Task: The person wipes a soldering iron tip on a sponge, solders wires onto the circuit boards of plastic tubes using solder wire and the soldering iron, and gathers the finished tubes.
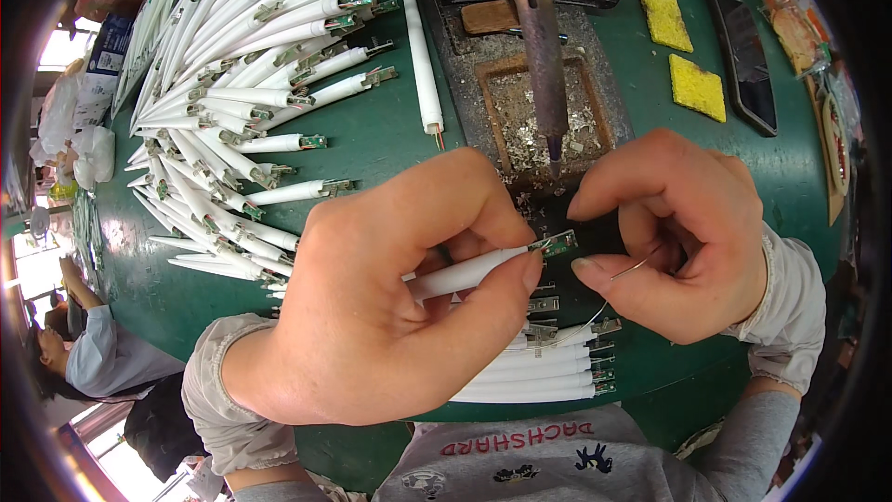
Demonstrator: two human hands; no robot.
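My left hand [390, 288] is closed around a white tapered tube [469, 271]. A small green circuit board [557, 244] sticks out of its end, just past my thumb and fingertip. My right hand [683, 232] is curled to the right of the board, thumb and forefinger tips apart. A thin silvery solder wire [630, 270] runs across its thumb into the curled fingers, where its hold is partly hidden. Above and between both hands a soldering iron [544, 56] points straight down, its dark tip apart from the board.
Below the iron lies a grimy tray [488, 121] with solder scraps. Many white tubes [279, 93] with boards fan out at the left, and a row [530, 376] lies before me. Yellow sponges [664, 17] and a phone [741, 56] are at the right. Another person [102, 344] sits far left.
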